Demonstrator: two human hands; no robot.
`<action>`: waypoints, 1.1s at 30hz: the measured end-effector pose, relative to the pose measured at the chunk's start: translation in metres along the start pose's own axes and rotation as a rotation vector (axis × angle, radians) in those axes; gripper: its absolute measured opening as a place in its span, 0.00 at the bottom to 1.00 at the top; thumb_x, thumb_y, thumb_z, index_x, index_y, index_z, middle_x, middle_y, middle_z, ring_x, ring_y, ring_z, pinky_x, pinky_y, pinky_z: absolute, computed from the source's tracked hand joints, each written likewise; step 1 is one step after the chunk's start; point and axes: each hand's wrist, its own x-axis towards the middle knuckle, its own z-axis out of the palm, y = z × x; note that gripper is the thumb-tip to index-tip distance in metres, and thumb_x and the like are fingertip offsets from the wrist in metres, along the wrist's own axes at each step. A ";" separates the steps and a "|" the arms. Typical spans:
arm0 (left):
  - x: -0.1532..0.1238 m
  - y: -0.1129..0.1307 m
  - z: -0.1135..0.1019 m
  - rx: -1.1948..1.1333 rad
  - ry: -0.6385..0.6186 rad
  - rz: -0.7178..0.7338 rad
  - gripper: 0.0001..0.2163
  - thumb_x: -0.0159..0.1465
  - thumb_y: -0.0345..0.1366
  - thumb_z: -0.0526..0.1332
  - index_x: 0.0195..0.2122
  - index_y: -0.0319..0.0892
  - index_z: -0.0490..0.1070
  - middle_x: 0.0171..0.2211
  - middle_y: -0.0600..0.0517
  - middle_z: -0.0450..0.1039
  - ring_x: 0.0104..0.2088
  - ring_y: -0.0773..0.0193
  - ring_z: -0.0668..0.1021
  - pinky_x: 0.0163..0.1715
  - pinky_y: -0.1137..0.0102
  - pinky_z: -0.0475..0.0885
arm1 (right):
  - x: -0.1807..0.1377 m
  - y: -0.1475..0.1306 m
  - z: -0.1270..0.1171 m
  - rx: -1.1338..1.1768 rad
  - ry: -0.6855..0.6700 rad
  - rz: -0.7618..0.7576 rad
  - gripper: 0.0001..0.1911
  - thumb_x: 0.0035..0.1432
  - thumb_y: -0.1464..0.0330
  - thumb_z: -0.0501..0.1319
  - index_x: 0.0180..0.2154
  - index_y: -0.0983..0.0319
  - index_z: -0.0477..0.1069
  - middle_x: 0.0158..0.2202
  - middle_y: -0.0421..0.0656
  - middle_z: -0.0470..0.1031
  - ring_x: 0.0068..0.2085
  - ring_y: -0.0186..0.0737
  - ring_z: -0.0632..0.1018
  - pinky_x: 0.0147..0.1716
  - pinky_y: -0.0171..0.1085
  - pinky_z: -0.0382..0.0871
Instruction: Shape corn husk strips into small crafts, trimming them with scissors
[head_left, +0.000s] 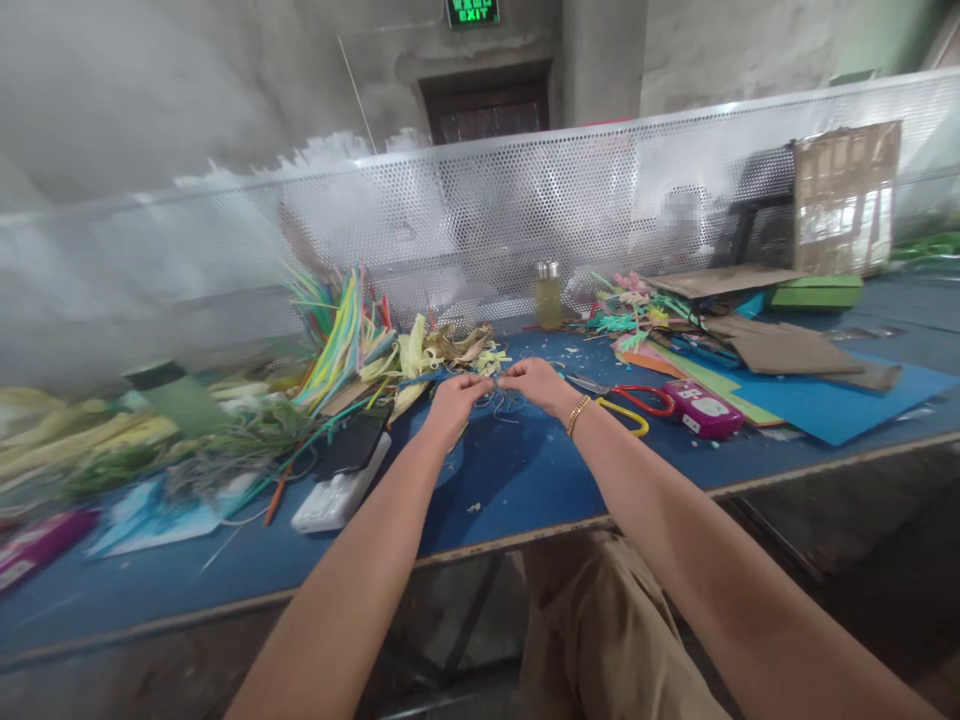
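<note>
Over the middle of the blue table (495,490), my left hand (459,398) and my right hand (538,386) meet almost fingertip to fingertip. Each has its fingers closed in a pinch on thin grey strands (507,404), which loop down between and below them. How the strands run inside the fingers is too small to make out. Just behind my left hand lies a heap of pale yellow-green, husk-like strips (420,350). To the right of my right hand lie red scissor handles (651,400) and yellow scissor handles (628,416), their blades partly hidden.
A dark phone (352,448) rests on a white object (330,503) at left. Coloured pipe-cleaner-like sticks (341,335) stand behind it. Grey-green stringy material (247,435) lies farther left. A lidded jar (549,298), purple box (703,408), blue sheet (840,400) and cardboard (795,348) are rightward.
</note>
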 end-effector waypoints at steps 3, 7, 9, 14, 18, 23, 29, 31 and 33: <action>0.001 0.000 -0.001 0.041 -0.007 0.007 0.15 0.44 0.44 0.70 0.29 0.38 0.78 0.22 0.51 0.73 0.25 0.65 0.70 0.29 0.69 0.63 | 0.001 0.002 0.000 -0.035 0.006 -0.007 0.13 0.43 0.61 0.63 0.24 0.65 0.72 0.20 0.36 0.67 0.24 0.29 0.64 0.26 0.32 0.55; 0.003 -0.003 -0.003 0.093 -0.005 0.032 0.15 0.44 0.45 0.69 0.28 0.38 0.78 0.24 0.50 0.75 0.26 0.64 0.71 0.32 0.68 0.64 | 0.000 0.003 0.001 -0.102 0.012 -0.021 0.13 0.44 0.60 0.63 0.24 0.65 0.73 0.19 0.36 0.66 0.24 0.30 0.64 0.26 0.32 0.55; 0.003 -0.004 -0.003 0.102 -0.002 0.039 0.15 0.44 0.44 0.69 0.27 0.38 0.77 0.25 0.50 0.76 0.27 0.64 0.72 0.33 0.68 0.64 | 0.000 0.002 0.000 -0.136 0.013 -0.029 0.13 0.45 0.60 0.63 0.24 0.65 0.73 0.19 0.36 0.66 0.24 0.30 0.64 0.26 0.32 0.55; 0.001 -0.003 -0.002 0.062 -0.006 0.004 0.12 0.45 0.42 0.69 0.26 0.39 0.77 0.23 0.51 0.74 0.26 0.65 0.71 0.31 0.69 0.63 | -0.001 0.001 -0.002 -0.171 0.010 -0.040 0.12 0.44 0.60 0.64 0.25 0.64 0.74 0.20 0.36 0.68 0.25 0.31 0.65 0.26 0.32 0.56; 0.000 -0.001 -0.001 0.040 -0.014 -0.017 0.13 0.46 0.43 0.69 0.26 0.38 0.77 0.20 0.52 0.72 0.24 0.65 0.69 0.28 0.69 0.61 | -0.002 0.000 -0.002 -0.176 0.014 -0.039 0.12 0.44 0.61 0.63 0.24 0.64 0.74 0.20 0.36 0.67 0.25 0.31 0.65 0.26 0.32 0.55; 0.002 -0.003 -0.001 0.072 -0.002 0.006 0.14 0.45 0.44 0.69 0.27 0.38 0.78 0.23 0.51 0.74 0.26 0.65 0.70 0.31 0.69 0.63 | -0.002 0.000 -0.002 -0.204 0.017 -0.041 0.11 0.45 0.62 0.63 0.24 0.64 0.74 0.19 0.36 0.66 0.25 0.31 0.65 0.25 0.31 0.54; 0.003 -0.005 -0.003 0.117 -0.003 0.018 0.13 0.45 0.43 0.69 0.26 0.38 0.77 0.24 0.51 0.74 0.26 0.65 0.71 0.31 0.69 0.63 | 0.001 0.003 -0.002 -0.204 0.017 -0.059 0.11 0.44 0.61 0.64 0.24 0.63 0.75 0.21 0.37 0.69 0.26 0.32 0.67 0.26 0.31 0.55; 0.002 -0.003 -0.002 0.107 -0.001 0.005 0.13 0.45 0.43 0.69 0.26 0.38 0.77 0.22 0.52 0.73 0.24 0.66 0.69 0.29 0.69 0.62 | 0.001 0.004 -0.001 -0.188 0.027 -0.059 0.11 0.44 0.61 0.65 0.25 0.63 0.76 0.22 0.37 0.71 0.27 0.32 0.68 0.27 0.32 0.56; 0.000 -0.002 -0.001 0.074 0.002 -0.012 0.13 0.45 0.43 0.69 0.26 0.38 0.77 0.21 0.52 0.72 0.24 0.66 0.69 0.28 0.70 0.62 | 0.002 0.004 -0.001 -0.176 0.031 -0.057 0.11 0.44 0.61 0.65 0.26 0.63 0.76 0.22 0.37 0.71 0.27 0.32 0.68 0.27 0.32 0.57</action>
